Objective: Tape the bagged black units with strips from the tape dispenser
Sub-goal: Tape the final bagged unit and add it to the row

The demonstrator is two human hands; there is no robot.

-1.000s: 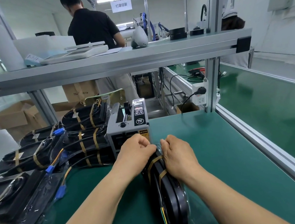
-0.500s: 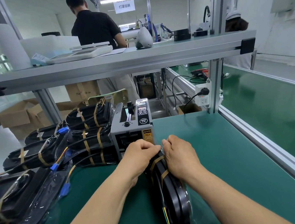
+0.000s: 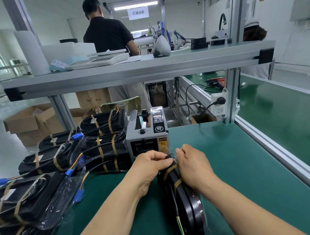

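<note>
Grip: left hand (image 3: 150, 165), right hand (image 3: 194, 164), bagged unit (image 3: 189, 207)

Factory assembly line, green conveyor belt (image 3: 291, 120), aluminium-frame workstation shelf (image 3: 134, 71), cardboard boxes (image 3: 31, 122) on floor

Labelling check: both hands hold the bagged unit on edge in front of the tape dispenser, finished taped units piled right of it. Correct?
Wrong side. The head view shows the taped units piled left of the tape dispenser. The rest holds: left hand and right hand hold the bagged unit on edge in front of it.
</note>
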